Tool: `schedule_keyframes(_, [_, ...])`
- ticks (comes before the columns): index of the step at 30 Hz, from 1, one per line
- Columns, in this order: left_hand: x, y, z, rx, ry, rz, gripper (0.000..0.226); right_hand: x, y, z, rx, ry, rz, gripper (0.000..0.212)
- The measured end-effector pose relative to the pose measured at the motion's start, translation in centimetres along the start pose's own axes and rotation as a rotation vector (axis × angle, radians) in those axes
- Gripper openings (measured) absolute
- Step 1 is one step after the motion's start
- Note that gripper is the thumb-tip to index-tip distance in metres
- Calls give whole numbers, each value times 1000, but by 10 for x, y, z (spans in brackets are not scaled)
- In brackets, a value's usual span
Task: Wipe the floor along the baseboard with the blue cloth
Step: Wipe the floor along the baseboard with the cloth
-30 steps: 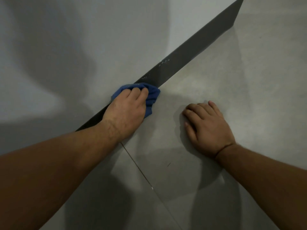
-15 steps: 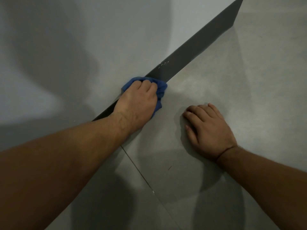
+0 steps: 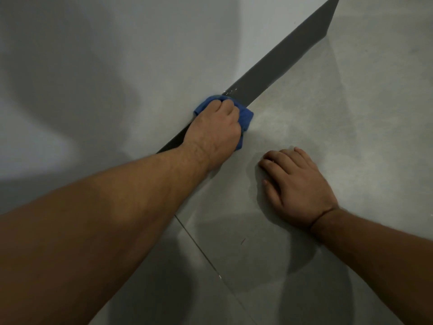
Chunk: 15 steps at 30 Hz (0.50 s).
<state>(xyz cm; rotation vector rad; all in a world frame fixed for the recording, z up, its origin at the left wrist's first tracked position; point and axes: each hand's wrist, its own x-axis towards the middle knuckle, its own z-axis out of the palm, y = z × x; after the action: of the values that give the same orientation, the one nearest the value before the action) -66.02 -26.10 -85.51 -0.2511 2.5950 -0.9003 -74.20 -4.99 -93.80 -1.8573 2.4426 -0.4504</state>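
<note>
A dark grey baseboard runs diagonally from the lower left to the upper right, between the pale wall and the grey tiled floor. My left hand grips a bunched blue cloth and presses it into the corner where floor meets baseboard. Most of the cloth is hidden under the hand; only its edges stick out. My right hand lies flat on the floor, palm down, to the right of the cloth and apart from it.
The pale wall fills the left and top of the view. A thin grout line crosses the floor tiles below my left forearm. The baseboard ends at a corner at the upper right. Shadows of my arms fall on the floor.
My left hand has slid the blue cloth along the baseboard toward the upper right. My right hand has stayed flat on the floor in the same place.
</note>
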Motion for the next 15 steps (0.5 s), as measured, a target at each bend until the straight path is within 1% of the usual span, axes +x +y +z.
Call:
schedule_keyframes(2, [-4, 2, 0, 16, 13, -9, 40, 0, 0, -1, 13, 3, 3, 47])
schedule_keyframes(5, [-18, -3, 7, 65, 60, 14, 45, 0, -1, -2, 10, -43, 15, 51])
schedule_keyframes(9, [-17, -9, 3, 116, 39, 41, 47, 0, -1, -3, 16, -67, 21, 53])
schedule_keyframes(13, [9, -9, -17, 42, 83, -10, 42, 1, -2, -6, 42, -56, 14, 51])
schedule_keyframes(15, [21, -9, -28, 1, 62, -31, 41, 1, -1, -7, 53, -56, 12, 51])
